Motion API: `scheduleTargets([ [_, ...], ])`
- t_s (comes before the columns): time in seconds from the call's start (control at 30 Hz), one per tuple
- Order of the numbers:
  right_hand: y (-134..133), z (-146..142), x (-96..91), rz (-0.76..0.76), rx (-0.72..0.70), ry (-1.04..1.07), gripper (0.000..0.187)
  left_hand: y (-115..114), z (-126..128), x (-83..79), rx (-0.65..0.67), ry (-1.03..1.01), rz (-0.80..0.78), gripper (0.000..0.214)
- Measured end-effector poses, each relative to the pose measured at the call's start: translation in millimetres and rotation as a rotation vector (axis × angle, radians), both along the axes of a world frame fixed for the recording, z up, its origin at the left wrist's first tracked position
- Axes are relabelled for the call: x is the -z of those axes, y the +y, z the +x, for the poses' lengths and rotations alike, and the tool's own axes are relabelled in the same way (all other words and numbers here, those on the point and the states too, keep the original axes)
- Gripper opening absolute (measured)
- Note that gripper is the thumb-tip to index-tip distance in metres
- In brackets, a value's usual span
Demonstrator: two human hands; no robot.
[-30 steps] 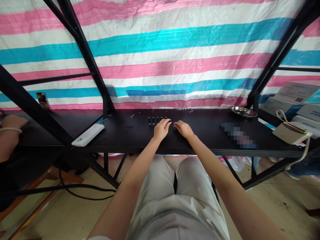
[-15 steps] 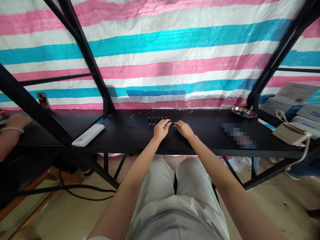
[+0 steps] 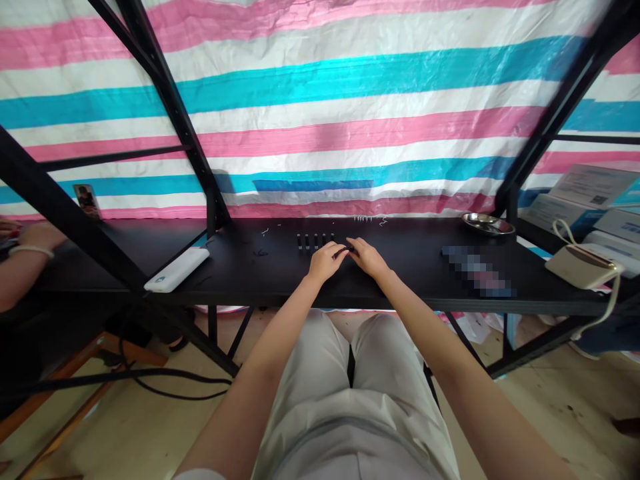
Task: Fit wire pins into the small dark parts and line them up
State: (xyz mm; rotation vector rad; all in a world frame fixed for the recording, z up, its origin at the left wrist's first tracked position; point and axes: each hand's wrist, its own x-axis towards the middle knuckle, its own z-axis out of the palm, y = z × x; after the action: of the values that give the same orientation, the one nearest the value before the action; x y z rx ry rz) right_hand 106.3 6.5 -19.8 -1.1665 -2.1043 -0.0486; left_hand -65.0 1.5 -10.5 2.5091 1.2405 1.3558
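My left hand (image 3: 326, 261) is closed, thumb and fingers pinched on a small dark piece (image 3: 349, 249) over the black table. From the other side, my right hand (image 3: 367, 257) pinches the same piece, its fingertips nearly meeting the left ones. The fingers cover most of the piece, so its kind does not show. Just beyond my left hand, several short black cylinders (image 3: 307, 242) with light ends stand in a row. Farther back lie a row of thin white pieces (image 3: 363, 219) and a curled white bit (image 3: 383, 221).
A white power bank (image 3: 177, 269) lies left, near thin black strands (image 3: 260, 253). At right are a round metal dish (image 3: 489, 225), a blurred-out flat object (image 3: 477, 271) and a cream pouch (image 3: 583, 267). Black frame posts flank the table (image 3: 250, 283). Another person's hand (image 3: 43, 239) is far left.
Both hands have drawn slightly closer together and lower around the dark piece. The right end of the cylinder row shows more clearly. The other person's hand at far left has shifted right.
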Motion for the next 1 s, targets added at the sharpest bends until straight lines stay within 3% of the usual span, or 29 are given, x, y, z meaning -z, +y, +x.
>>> scheduleTargets([
  [0.1, -0.3, 0.8, 0.8, 0.014, -0.017, 0.032, 0.034, 1.0, 0.0, 1.0, 0.003, 0.013, -0.014, 0.025],
  [0.23, 0.5, 0.9, 2.5, 0.008, -0.030, 0.087, 0.018, -0.2, 0.2, -0.5, 0.004, -0.009, -0.026, 0.025],
  [0.4, 9.8, 3.0, 4.0, 0.019, 0.029, 0.267, 0.017, 2.2, -4.5, -4.1, -0.078, -0.158, 0.002, 0.027],
  [0.53, 24.6, -0.5, 3.2, -0.141, 0.158, 0.331, 0.019, 13.7, -14.1, -0.9, -0.165, -0.354, -0.009, 0.032],
  [0.63, 37.9, -11.6, 1.9, -0.286, 0.230, 0.302, 0.015, 20.9, -19.3, 3.5, -0.178, -0.448, -0.053, 0.033],
  [1.0, 67.6, -39.5, 2.9, -0.446, 0.343, 0.024, 0.011, 18.1, -17.7, 2.4, -0.144, -0.461, -0.104, 0.033],
])
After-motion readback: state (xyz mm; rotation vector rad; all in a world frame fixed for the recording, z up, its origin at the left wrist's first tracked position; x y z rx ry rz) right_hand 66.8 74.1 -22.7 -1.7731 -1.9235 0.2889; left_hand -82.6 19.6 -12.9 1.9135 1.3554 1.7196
